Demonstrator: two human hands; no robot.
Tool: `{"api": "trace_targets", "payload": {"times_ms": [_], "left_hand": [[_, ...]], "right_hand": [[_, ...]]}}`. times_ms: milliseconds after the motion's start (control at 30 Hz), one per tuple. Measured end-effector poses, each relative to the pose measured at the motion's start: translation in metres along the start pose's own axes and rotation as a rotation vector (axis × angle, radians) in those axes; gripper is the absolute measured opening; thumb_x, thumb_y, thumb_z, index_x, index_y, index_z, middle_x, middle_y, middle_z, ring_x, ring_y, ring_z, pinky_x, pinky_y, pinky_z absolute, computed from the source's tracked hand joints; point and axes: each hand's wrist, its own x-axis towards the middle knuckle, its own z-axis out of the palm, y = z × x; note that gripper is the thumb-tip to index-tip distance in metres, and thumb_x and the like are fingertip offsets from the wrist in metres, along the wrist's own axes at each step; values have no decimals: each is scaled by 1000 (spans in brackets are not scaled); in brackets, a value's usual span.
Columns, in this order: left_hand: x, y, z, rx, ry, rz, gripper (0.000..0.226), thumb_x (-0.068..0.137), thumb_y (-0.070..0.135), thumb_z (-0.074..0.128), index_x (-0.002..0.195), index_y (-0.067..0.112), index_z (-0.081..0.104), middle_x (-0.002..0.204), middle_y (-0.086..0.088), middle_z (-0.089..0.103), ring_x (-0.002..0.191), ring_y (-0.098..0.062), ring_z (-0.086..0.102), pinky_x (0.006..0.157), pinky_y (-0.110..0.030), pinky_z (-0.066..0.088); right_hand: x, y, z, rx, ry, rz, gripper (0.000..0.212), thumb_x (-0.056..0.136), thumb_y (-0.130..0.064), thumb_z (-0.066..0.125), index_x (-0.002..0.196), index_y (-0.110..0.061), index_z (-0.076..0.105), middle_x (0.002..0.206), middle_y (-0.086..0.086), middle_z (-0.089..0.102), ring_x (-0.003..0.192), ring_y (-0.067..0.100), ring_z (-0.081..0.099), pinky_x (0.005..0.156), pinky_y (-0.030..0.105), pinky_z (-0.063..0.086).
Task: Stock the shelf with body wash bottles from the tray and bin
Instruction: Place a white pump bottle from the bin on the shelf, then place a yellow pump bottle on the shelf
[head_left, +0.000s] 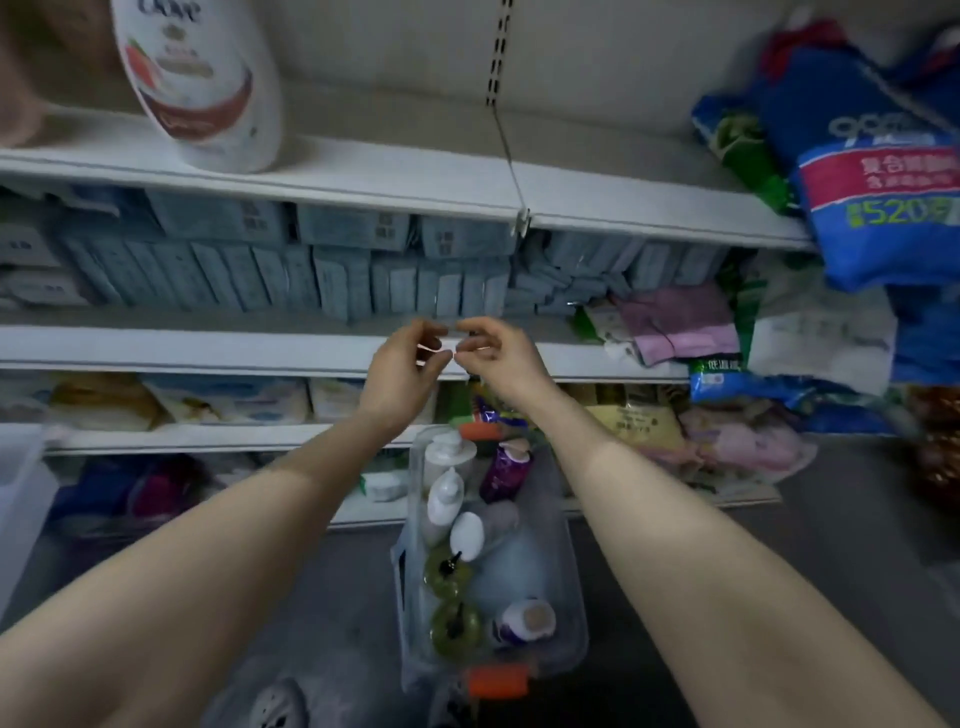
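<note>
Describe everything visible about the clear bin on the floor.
The bin is a see-through plastic tub with orange latch handles at its near and far ends. It has no lid on and stands upright on the grey floor, in front of the shelves, below and between the person's forearms. Neither hand touches it. Inside lie bottles, mostly on their sides or leaning: white pump bottles at the far left, a purple one beside them, two green ones with dark pumps nearer, and a white and purple one with a tan cap.

A bin (569, 587) of bottles (445, 503) sits on the floor before the shelves (208, 345); one bottle (200, 78) stands, seemingly tilted, on the top shelf.
</note>
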Motion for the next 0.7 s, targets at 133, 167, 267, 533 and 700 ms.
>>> {"api": "trace_targets", "payload": {"times_ms": [133,167,267,533,700], "left_hand": [[-31,-26,45,17,-106,-93,24,90,17,66,113,12,61,97,2,63,87,-14,63,82,-31,53],[-40,-34,55,26,-119,-120,25,89,16,66,113,11,62,96,1,63,87,-15,64,82,-32,53],[-70,-60,80,52,-158,-229,24,88,17,68,111,15,62,97,-2,65,85,-17,64,83,-36,54],[-140,-118,122,88,-355,-570,32,88,21,69,118,17,60,108,-3,66,89,-17,66,83,-31,53],[-161,-142,145,84,-441,-715,44,89,23,67,129,11,52,113,-3,63,102,-22,64,86,-30,49]], "right_hand": [[-19,72,6,15,-46,89,36,86,8,64,114,-15,66,90,8,68,84,18,65,81,26,53],[-23,89,9,16,-67,117,37,86,11,63,116,-10,66,92,13,68,85,18,64,81,24,52],[-39,135,19,25,-129,215,38,87,10,64,121,-6,64,98,11,69,87,15,65,83,21,53],[-80,223,52,36,-190,533,38,87,3,68,120,-12,61,104,6,64,100,21,62,94,33,52],[-97,266,84,18,-166,753,34,88,-16,71,118,-16,55,113,-1,64,104,18,62,93,35,51]]}}
